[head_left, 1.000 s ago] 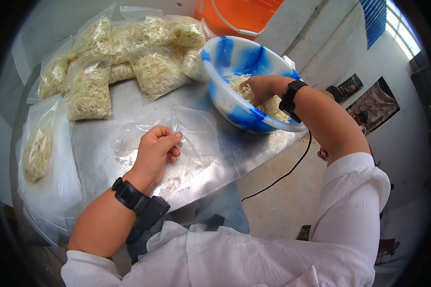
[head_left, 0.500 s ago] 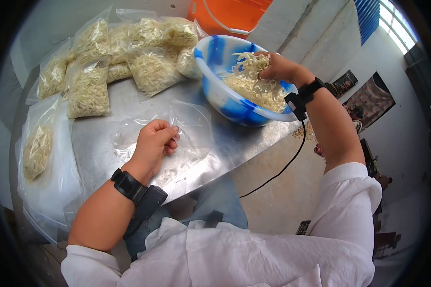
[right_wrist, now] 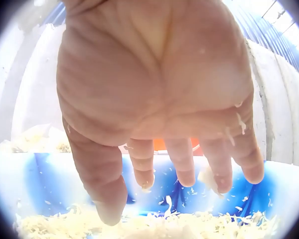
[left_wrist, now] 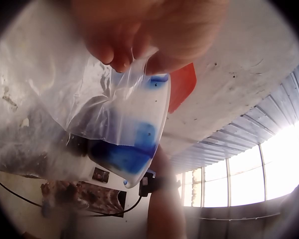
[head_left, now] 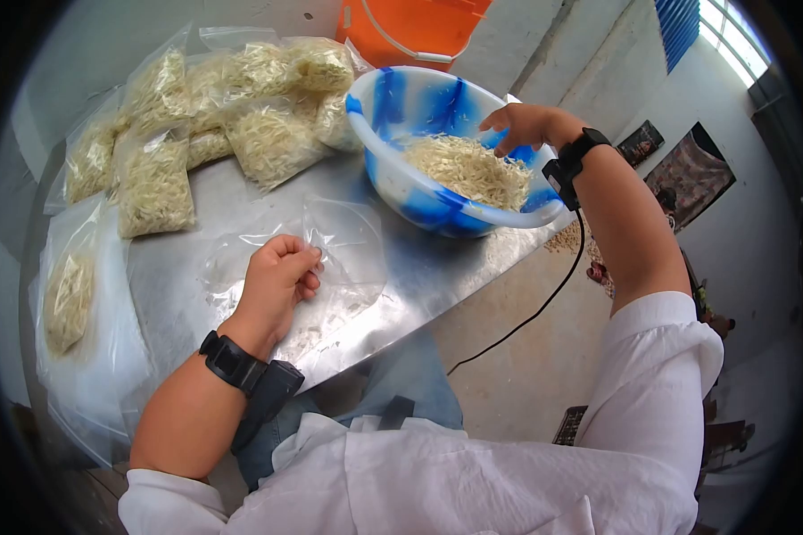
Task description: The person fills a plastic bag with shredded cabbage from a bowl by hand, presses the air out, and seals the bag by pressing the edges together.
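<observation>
My left hand (head_left: 278, 278) pinches the edge of a clear plastic bag (head_left: 352, 239) between thumb and fingers, and the bag lies limp over the metal table (head_left: 174, 290). In the left wrist view the bag (left_wrist: 97, 107) hangs down from the fingertips. Above the far right side of a blue and white bowl (head_left: 400, 192) is my right hand (head_left: 528, 127), its fingers spread and holding nothing. Pale shreds (head_left: 468, 169) are heaped in the bowl. In the right wrist view a few shreds stick to the right hand (right_wrist: 159, 99).
Several filled bags of shreds (head_left: 156, 183) are piled at the back left. One partly filled bag (head_left: 70, 303) lies on a stack of flat plastic bags (head_left: 98, 392) at the left. An orange bucket (head_left: 410, 27) stands behind the bowl. A black cable (head_left: 531, 312) runs from the right wrist.
My right hand came up out of the bowl with a clump of shreds, then let it fall back and spread its fingers. The left hand keeps its pinch on the bag.
</observation>
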`<act>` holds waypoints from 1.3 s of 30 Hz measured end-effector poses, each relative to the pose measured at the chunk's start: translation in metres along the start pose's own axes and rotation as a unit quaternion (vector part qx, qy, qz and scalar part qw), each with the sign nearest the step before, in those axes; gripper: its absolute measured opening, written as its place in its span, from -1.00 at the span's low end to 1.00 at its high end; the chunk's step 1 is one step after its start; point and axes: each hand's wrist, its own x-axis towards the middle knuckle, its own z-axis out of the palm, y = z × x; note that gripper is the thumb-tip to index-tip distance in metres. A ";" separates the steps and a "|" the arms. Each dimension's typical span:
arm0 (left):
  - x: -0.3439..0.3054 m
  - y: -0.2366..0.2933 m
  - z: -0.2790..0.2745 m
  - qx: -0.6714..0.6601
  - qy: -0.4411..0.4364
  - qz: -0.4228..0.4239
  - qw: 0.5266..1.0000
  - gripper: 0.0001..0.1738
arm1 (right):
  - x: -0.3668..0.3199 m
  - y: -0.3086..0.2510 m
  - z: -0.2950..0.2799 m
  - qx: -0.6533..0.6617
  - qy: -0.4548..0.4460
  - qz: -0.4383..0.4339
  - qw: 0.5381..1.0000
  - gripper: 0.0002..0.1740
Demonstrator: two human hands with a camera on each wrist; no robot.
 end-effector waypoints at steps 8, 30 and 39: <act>0.000 -0.001 0.000 0.002 0.004 -0.007 1.000 -0.92 | 0.049 -0.028 0.016 -0.097 -0.077 -0.149 0.981 -0.23; 0.001 -0.001 -0.002 0.014 -0.005 0.001 1.000 -0.91 | 0.010 0.008 0.059 -0.056 -0.176 -0.012 0.983 0.00; 0.001 -0.001 -0.003 0.017 -0.013 0.005 1.000 -0.90 | 0.007 0.000 0.057 -0.098 -0.181 -0.028 0.978 -0.04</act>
